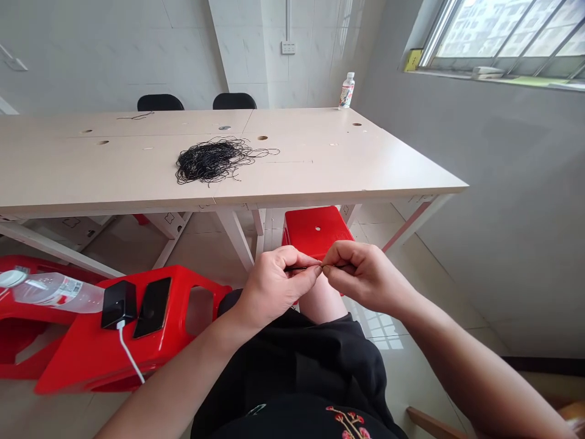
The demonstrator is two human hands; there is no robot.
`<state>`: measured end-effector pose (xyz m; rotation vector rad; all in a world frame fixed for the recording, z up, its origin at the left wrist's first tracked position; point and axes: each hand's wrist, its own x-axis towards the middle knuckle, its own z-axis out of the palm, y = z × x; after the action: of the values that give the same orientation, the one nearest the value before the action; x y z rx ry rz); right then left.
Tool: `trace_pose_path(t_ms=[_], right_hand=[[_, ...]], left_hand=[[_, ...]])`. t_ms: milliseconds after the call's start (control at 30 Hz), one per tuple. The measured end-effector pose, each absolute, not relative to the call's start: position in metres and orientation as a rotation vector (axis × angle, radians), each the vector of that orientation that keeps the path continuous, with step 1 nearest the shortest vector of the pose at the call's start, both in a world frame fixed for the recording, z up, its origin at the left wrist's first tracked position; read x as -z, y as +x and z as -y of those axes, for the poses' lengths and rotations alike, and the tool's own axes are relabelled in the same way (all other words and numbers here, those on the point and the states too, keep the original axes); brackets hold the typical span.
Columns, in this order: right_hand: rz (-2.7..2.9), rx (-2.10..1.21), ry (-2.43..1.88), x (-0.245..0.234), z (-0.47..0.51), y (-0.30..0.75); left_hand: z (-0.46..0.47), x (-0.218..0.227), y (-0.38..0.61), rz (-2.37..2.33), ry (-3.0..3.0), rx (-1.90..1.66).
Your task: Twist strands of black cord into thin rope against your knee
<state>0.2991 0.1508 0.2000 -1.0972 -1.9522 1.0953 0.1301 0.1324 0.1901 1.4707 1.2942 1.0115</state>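
Bright daylight from the window [507,36] washes out the view outside and puts glare on the floor [381,326]; shadows are soft, and wide-angle distortion bends the edges.

No legible text, brand or number. A plastic water bottle [57,291] lying on a red plastic stool [183,292] bears a white label [70,287] with dark print, too blurred to read. A second bottle [347,91], standing at the far end of the table [365,164], has a printed label [347,93], too small to read. A yellow tag [412,60] on the window sill shows no readable marks.
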Motion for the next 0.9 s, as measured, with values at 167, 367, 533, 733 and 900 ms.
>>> trace_pose_path(t_ms=[167,367,533,733,900], right_hand=[[1.887,-0.991,-1.163,-0.190,-0.151,0.296],[1.800,-1.045,-1.259,-0.182,-0.157,0.294],[1.811,-0.997,-1.312,-0.174,-0.161,0.293],[1.762,-0.954,-1.461,-0.159,-0.168,0.314],[1.734,-0.729,-1.831,-0.119,-0.171,0.406]], left_hand=[[-0.137,-0.179,0.139,-1.275,1.354,-1.086],[-0.140,-0.165,0.150,-1.101,0.968,-1.084],[-0.144,-0.154,0.149,-1.108,1.020,-1.092],[-0.153,-0.134,0.136,-1.272,1.405,-1.116],[-0.158,-0.098,0.128,-1.345,1.209,-1.009]])
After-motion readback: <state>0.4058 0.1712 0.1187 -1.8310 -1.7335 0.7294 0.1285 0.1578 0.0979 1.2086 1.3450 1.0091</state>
